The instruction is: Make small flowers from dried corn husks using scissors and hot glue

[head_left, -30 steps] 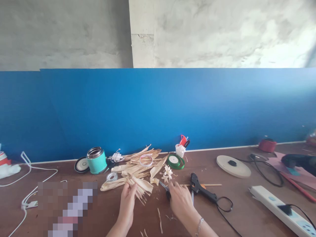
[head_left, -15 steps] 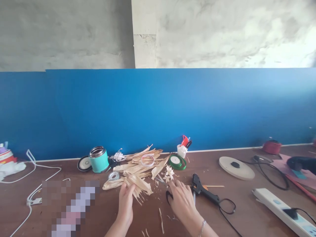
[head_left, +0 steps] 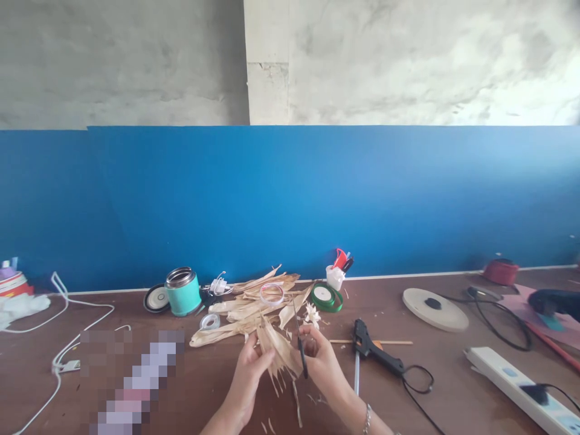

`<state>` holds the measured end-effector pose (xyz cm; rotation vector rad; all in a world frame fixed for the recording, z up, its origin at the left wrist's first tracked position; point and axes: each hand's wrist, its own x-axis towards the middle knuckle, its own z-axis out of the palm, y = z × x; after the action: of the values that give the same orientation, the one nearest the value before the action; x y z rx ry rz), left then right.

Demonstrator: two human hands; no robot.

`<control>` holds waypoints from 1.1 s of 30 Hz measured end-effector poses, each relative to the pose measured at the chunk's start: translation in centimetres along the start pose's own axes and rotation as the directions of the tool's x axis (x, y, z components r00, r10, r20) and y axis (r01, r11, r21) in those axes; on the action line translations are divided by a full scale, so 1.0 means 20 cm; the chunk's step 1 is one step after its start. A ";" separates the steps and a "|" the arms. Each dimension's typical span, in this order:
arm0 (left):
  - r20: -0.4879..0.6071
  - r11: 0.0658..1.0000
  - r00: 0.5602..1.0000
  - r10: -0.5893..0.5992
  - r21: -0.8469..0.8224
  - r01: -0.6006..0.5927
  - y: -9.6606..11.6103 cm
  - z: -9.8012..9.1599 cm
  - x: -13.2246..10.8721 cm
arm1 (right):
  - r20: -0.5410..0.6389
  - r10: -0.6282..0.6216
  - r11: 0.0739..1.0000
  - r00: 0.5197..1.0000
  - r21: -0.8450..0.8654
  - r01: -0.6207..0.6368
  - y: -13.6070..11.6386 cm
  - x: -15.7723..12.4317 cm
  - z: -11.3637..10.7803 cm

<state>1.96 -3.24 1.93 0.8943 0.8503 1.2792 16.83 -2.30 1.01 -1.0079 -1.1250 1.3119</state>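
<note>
A dry corn husk with a frayed lower edge is pinched in my left hand. My right hand has its fingers around the black handles of a pair of scissors, the blades pointing up and away beside the husk's right edge. Just beyond both hands lies a pile of dry husks with a roll of clear tape on top. A pale husk flower sits past my right hand. Thin scraps lie on the brown table under the hands.
Right of my hands lies a black glue gun across a thin wooden stick. Green ribbon and a white cup with pens stand behind. A turquoise jar is at left, a power strip at right.
My right hand has lifted the scissors off the table and brought them to the husk. My left hand has moved right and turned the husk more upright.
</note>
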 end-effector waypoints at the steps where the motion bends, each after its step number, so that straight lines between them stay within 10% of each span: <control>1: 0.019 1.000 1.000 -0.001 -0.005 0.001 -0.01 0.00 0.00 | 0.005 -0.025 1.000 1.000 -0.017 0.025 0.00 0.00 0.00; 12: 0.013 0.985 0.999 0.050 0.162 -0.051 -0.09 -0.05 0.06 | 0.030 -0.226 0.886 0.974 -0.409 0.219 0.03 -0.05 0.03; 23: -0.111 0.979 0.993 0.046 0.203 -0.023 -0.12 -0.08 0.07 | 0.002 -0.095 0.995 0.995 0.002 0.095 0.07 0.00 0.02; 33: -0.102 0.989 0.994 0.048 0.145 -0.033 -0.11 -0.09 0.07 | -0.008 -0.075 0.997 0.997 -0.007 0.075 0.09 0.02 -0.01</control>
<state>1.42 -1.86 -0.91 0.9684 1.0217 1.3221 16.55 -1.82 -0.84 -0.9655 -1.1508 1.2437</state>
